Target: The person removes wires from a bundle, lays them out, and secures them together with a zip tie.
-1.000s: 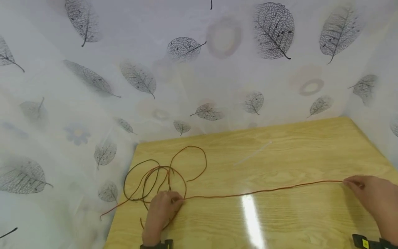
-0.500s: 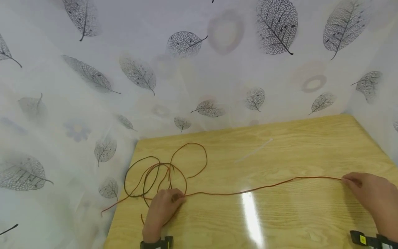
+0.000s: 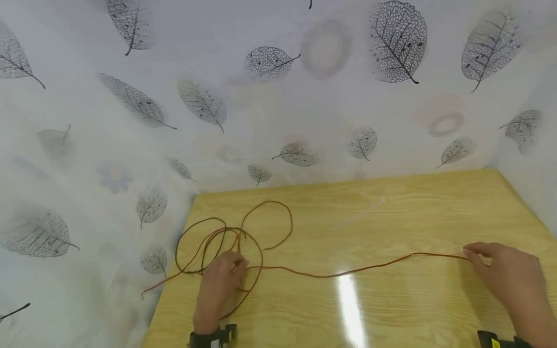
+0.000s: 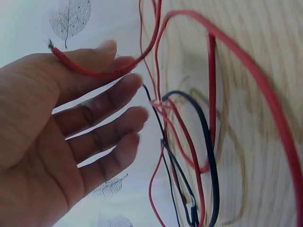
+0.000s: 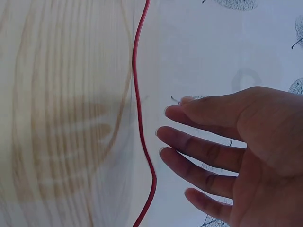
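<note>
Right hand (image 3: 513, 274) has shifted leftward beside the long red wire (image 3: 319, 277).

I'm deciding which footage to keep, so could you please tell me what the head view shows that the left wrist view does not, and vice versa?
Head only: the right hand and a bright glare streak.
Left wrist only: the palm of the left hand and a red wire's dark tip.
Both: that hand, red wires, dark wires, table, leaf-print covering.
</note>
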The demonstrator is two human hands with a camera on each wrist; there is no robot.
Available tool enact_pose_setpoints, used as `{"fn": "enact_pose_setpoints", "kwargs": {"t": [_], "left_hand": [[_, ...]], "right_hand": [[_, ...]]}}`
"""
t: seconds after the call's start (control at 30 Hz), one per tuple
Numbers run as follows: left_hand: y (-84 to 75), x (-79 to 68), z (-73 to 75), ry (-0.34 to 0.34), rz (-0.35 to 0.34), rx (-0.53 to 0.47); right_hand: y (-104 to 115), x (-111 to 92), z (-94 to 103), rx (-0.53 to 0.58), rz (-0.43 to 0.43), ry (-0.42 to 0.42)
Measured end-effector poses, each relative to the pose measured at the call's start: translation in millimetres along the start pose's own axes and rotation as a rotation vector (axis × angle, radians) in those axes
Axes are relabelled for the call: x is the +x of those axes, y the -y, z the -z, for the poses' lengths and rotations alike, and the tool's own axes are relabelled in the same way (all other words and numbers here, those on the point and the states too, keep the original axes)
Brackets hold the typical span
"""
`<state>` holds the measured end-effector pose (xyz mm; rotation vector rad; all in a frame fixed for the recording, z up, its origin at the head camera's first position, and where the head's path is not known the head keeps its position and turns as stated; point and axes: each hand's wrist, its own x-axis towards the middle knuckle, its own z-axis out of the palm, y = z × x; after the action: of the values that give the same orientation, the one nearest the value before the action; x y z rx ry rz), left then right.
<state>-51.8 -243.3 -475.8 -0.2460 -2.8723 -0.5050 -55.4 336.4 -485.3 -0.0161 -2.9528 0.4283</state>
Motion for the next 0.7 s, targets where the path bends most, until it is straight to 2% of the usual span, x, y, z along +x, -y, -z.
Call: {"fn": "enact_pose_setpoints", "kwargs": {"t": [0.1,0.2,0.3,0.47,0.57,0.7], "left_hand": [[4.2,1.7,1.3,-0.054,0.005,0.017],[8.2,4.5,1.1,-0.081,-0.001,0.025],[10.8,7.9,0.0,-0.069,-0.002,0.011],[14.6,11.4,-6.0,-0.017,-0.018,0.042],[16.5,11.4,-9.5,0.009,-0.007,0.057],[18.8,11.3,-11.7,0.002,-0.008,0.074]], "right_hand": [[11,3,0.1,0.01,0.051,-0.04],[24,7,0.5,0.018,0.109,-0.074],[37,11,0.9,0.038,0.15,-0.094],[54,16,1.4,0.087,0.201,-0.128],[61,18,1.3,0.1,0.213,-0.118],[67,19,-0.4,0.11,0.221,-0.098]]}}
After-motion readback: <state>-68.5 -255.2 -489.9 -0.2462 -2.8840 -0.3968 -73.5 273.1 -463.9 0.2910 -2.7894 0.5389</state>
